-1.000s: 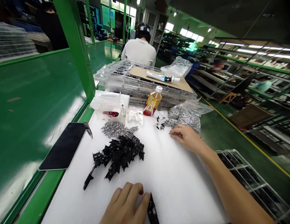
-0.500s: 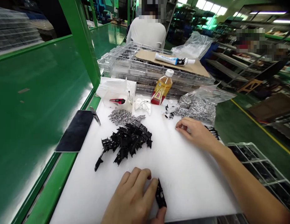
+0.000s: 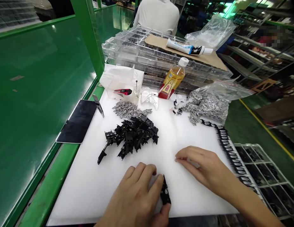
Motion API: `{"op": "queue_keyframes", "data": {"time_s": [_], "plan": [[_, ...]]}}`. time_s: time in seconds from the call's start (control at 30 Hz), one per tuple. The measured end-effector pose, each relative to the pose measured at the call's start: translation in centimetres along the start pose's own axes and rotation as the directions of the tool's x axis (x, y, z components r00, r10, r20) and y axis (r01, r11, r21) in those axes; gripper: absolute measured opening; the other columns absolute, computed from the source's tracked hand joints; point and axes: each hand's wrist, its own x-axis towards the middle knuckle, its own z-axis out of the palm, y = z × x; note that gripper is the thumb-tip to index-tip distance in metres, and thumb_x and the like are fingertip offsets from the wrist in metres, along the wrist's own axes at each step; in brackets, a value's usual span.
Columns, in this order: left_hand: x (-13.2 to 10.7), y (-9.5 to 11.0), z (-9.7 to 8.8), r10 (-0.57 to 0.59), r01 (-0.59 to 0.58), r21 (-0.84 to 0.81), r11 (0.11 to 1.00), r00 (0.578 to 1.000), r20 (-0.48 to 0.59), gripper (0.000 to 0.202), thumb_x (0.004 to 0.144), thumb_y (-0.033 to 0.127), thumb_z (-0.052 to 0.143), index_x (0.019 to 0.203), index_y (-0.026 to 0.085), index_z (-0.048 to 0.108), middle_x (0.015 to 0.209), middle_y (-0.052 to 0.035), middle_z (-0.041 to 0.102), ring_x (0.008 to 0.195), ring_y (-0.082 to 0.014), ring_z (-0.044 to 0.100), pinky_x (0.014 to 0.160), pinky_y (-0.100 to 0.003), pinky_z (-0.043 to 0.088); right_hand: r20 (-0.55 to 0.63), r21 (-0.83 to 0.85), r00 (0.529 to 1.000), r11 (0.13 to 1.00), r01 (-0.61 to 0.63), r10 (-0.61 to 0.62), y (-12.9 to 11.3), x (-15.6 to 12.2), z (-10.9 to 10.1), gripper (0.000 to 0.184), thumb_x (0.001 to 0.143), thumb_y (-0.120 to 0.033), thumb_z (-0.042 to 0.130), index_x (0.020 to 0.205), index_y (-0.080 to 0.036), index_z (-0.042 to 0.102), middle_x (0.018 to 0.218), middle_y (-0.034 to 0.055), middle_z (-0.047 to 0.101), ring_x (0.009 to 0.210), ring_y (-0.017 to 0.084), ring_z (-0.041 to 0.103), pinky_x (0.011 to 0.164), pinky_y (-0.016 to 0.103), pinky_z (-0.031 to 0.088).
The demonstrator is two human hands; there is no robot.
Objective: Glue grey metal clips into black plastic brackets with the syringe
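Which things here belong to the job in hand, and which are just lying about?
Likely part of the job:
slim black plastic part in the left hand
heaped black plastic parts
pile of small grey pieces

Seemingly just lying about:
clear plastic bottle, yellow and red label
flat black rectangular device
white, blue and black tube

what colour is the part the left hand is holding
Black: the part in the left hand shows best in the head view.

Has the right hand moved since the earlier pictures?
Yes: the right hand has moved away from the plastic bag of grey pieces, nearer the left hand.
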Motion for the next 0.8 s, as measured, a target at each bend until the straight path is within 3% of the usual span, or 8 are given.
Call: {"op": "queue_keyframes", "data": {"time_s": [0.43, 0.6, 0.7, 0.8], "plan": [[0.2, 0.3, -0.7, -0.046, 0.051, -0.057, 0.997, 0.995, 0.087, 0.033, 0.094, 0.038, 0.068, 0.122, 0.02, 0.063, 0.117, -0.0095, 0.06, 0.101, -0.0304, 0.053, 0.08, -0.047, 0.048, -0.037, 0.018, 0.999, 1.0, -0.026, 0.026, 0.0, 0.2, -0.7, 0.015, 0.104, -0.014, 0.06, 0.106, -0.025, 0.07, 0.108, 0.0035, 0.069, 0.088, 0.014, 0.072, 0.079, 0.029, 0.057], [0.3, 0.4, -0.8, -0.041, 0.046, -0.056, 0.997, 0.995, 0.095, 0.034, 0.096, 0.039, 0.067, 0.123, 0.021, 0.062, 0.116, -0.0087, 0.059, 0.101, -0.0299, 0.052, 0.08, -0.046, 0.045, -0.083, 0.173, 0.996, 0.985, -0.025, 0.04, -4.0, -0.7, -1.1, 0.017, 0.1, -0.013, 0.065, 0.106, -0.027, 0.071, 0.105, 0.0051, 0.067, 0.093, 0.015, 0.073, 0.077, 0.025, 0.061], [0.3, 0.5, -0.8, -0.033, 0.04, -0.062, 0.997, 0.995, 0.096, 0.031, 0.094, 0.037, 0.068, 0.121, 0.021, 0.062, 0.114, -0.0076, 0.058, 0.098, -0.0284, 0.051, 0.078, -0.044, 0.042, -0.169, 0.242, 0.981, 0.969, -0.049, 0.092, -7.2, -1.5, -0.2, 0.015, 0.098, -0.014, 0.064, 0.098, -0.027, 0.072, 0.112, 0.0098, 0.064, 0.096, 0.018, 0.075, 0.072, 0.023, 0.066], [0.3, 0.4, -0.9, -0.032, 0.038, -0.069, 0.997, 0.996, 0.087, 0.028, 0.094, 0.035, 0.068, 0.117, 0.021, 0.061, 0.113, -0.0068, 0.058, 0.097, -0.0273, 0.05, 0.076, -0.043, 0.04, -0.198, 0.238, 0.976, 0.97, -0.044, 0.093, -8.7, -1.8, 1.2, 0.016, 0.097, -0.013, 0.06, 0.096, -0.026, 0.069, 0.116, 0.0124, 0.064, 0.098, 0.02, 0.077, 0.071, 0.022, 0.068]]}}
